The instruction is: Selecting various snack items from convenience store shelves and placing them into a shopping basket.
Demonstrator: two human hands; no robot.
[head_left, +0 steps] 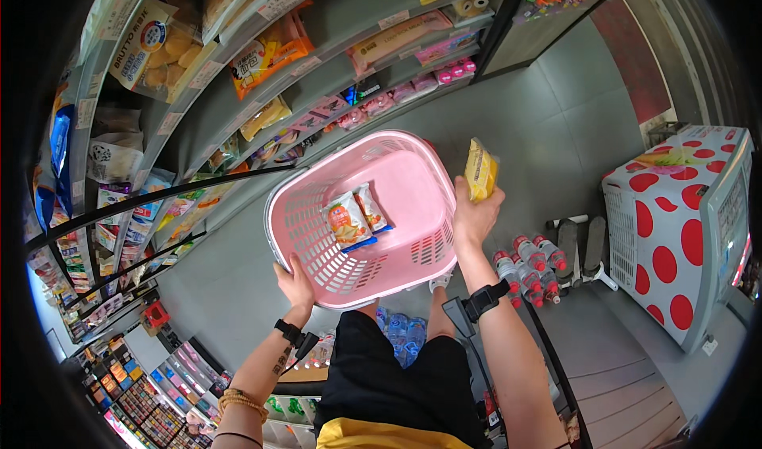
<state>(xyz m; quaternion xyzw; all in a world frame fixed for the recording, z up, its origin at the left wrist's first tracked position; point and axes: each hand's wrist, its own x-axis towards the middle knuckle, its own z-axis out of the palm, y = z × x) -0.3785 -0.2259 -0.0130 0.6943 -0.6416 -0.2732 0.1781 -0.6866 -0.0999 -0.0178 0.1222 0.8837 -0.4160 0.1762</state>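
A pink plastic basket (405, 179) with slotted sides is in front of me, held by my left hand (294, 286) at its lower-left rim. Two small white-and-orange snack packets (346, 223) with blue edges lie inside it, toward the left. My right hand (476, 219), just beyond the basket's right rim, grips a yellow wrapped packet (481, 169) upright.
Curved shelves of packaged snacks (317, 60) run along the left and top. At the right stands a white cooler with red dots (663, 266), beside plastic bottles (530, 274) on the floor. More bottles (401, 334) sit by my legs, and packed display racks (131, 389) are at lower left.
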